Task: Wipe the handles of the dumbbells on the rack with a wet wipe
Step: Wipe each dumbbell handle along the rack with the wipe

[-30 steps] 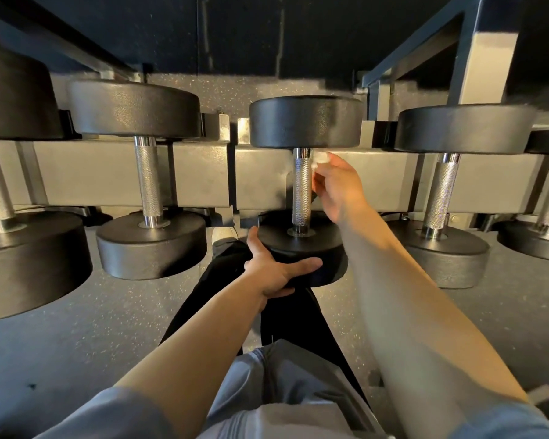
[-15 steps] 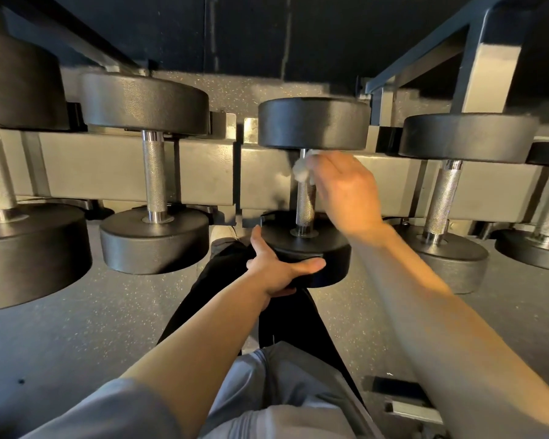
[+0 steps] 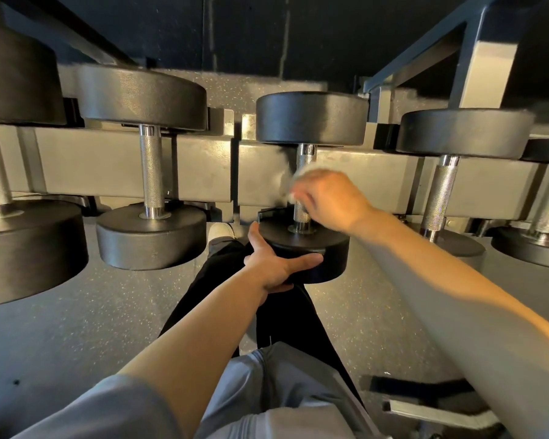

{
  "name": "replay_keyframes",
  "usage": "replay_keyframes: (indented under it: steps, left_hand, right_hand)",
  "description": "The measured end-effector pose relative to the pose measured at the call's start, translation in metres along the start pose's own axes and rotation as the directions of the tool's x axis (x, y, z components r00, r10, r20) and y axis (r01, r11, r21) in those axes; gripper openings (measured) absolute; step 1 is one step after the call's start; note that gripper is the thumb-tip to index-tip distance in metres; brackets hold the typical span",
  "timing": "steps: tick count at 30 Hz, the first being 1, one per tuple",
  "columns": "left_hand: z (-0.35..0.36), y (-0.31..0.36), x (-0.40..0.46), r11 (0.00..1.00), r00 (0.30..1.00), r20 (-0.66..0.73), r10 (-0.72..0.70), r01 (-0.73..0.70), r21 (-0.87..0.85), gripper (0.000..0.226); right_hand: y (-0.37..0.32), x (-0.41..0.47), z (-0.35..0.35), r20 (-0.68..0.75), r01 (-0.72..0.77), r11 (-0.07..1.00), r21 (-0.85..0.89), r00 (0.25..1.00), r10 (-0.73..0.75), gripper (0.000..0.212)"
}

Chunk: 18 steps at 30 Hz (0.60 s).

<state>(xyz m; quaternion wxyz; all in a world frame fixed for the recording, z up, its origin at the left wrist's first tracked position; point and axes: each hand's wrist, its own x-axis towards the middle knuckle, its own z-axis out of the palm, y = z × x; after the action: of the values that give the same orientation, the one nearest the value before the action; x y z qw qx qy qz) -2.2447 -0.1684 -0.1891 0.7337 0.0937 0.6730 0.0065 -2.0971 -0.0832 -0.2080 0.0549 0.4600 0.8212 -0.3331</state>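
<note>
Nearest of all, the left hand cups the lower black round rubber head of the middle dumbbell, thumb up its left side and fingers curled under the front edge, which steadies the weight on the grey steel rack beam. Just beyond and above that hand, the right hand is wrapped round the knurled silver steel handle with the thin white wet wipe pinched between fingers and metal; the wipe is blurred and only its edges peek out past the knuckles. To do this stroke well, I would judge it best to keep the wipe closed fully round the bar, run it from one collar to the other, and twist the wrist so the far side of the knurling gets touched too (the roughened metal likely holds grime in its grooves). The steadying grip should stay firm so the dumbbell does not roll on its cradle. Counting outward from the working hand: five dumbbells show in all, two to the left of it, the one in hand, and two to the right, the outermost ones cut off by the frame edge. There is one wipe, and two hands at work.
</note>
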Motion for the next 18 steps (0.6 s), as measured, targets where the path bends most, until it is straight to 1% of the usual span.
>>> replay_keyframes:
  steps: [1, 2, 4, 5, 7, 8, 10, 11, 13, 14, 15, 16, 18]
  left_hand:
    - [0.0, -0.001, 0.0, 1.0, 1.0, 0.003, -0.001, 0.001, -0.002, 0.162]
    - [0.0, 0.0, -0.001, 1.0, 1.0, 0.002, -0.001, 0.001, -0.004, 0.161]
    - [0.0, 0.0, -0.001, 1.0, 1.0, 0.0, 0.005, -0.005, -0.015, 0.162]
    - [0.0, 0.0, 0.0, 1.0, 1.0, -0.003, 0.01, -0.01, -0.018, 0.163]
    - [0.001, -0.001, 0.001, 1.0, 1.0, -0.015, 0.016, -0.016, -0.012, 0.161]
    - [0.001, -0.002, 0.001, 1.0, 1.0, -0.019, 0.019, -0.019, -0.01, 0.159]
    - [0.002, -0.003, 0.003, 0.999, 0.999, -0.023, 0.031, -0.031, -0.012, 0.16]
    - [0.002, -0.003, 0.003, 1.0, 0.999, -0.022, 0.03, -0.03, -0.008, 0.163]
    - [0.0, 0.0, 0.002, 1.0, 1.0, -0.016, 0.009, -0.009, -0.001, 0.161]
    - [0.0, 0.0, 0.002, 1.0, 1.0, -0.011, -0.001, 0.001, -0.004, 0.157]
    - [-0.001, 0.0, 0.003, 1.0, 1.0, -0.008, -0.005, 0.005, -0.009, 0.153]
    - [-0.002, -0.001, 0.003, 1.0, 1.0, -0.005, -0.009, 0.009, -0.011, 0.152]
    - [-0.001, -0.001, 0.002, 1.0, 1.0, -0.007, -0.009, 0.009, -0.006, 0.156]
  right_hand:
    - [-0.004, -0.007, 0.004, 0.094, 0.01, 0.999, 0.032, 0.996, -0.013, 0.023]
    - [-0.008, -0.014, 0.007, 0.156, 0.02, 0.998, 0.067, 0.987, -0.03, 0.024]
    - [-0.01, -0.018, 0.012, 0.196, 0.023, 0.997, 0.08, 0.98, -0.039, 0.023]
    - [-0.01, -0.016, 0.012, 0.2, 0.025, 0.999, 0.023, 0.979, -0.029, 0.021]
    - [-0.013, -0.01, 0.014, 0.13, 0.043, 0.985, -0.168, 0.991, -0.021, 0.014]
    - [-0.015, -0.007, 0.014, 0.055, 0.046, 0.971, -0.236, 0.998, -0.034, 0.01]
    - [-0.008, 0.001, 0.013, -0.141, 0.024, 0.949, -0.313, 0.987, -0.072, 0.021]
    - [-0.002, 0.007, 0.01, -0.231, -0.015, 0.936, -0.352, 0.97, -0.072, 0.024]
    - [0.006, 0.019, 0.0, -0.292, -0.079, 0.894, -0.442, 0.954, -0.061, 0.024]
    - [0.01, 0.023, -0.005, -0.307, -0.109, 0.88, -0.462, 0.951, -0.043, 0.024]
    - [0.012, 0.024, -0.007, -0.317, -0.115, 0.891, -0.439, 0.948, -0.034, 0.024]
    - [0.013, 0.02, -0.006, -0.308, -0.084, 0.917, -0.389, 0.951, -0.043, 0.025]
    - [0.013, 0.008, 0.0, -0.258, -0.002, 0.971, -0.239, 0.964, -0.061, 0.026]
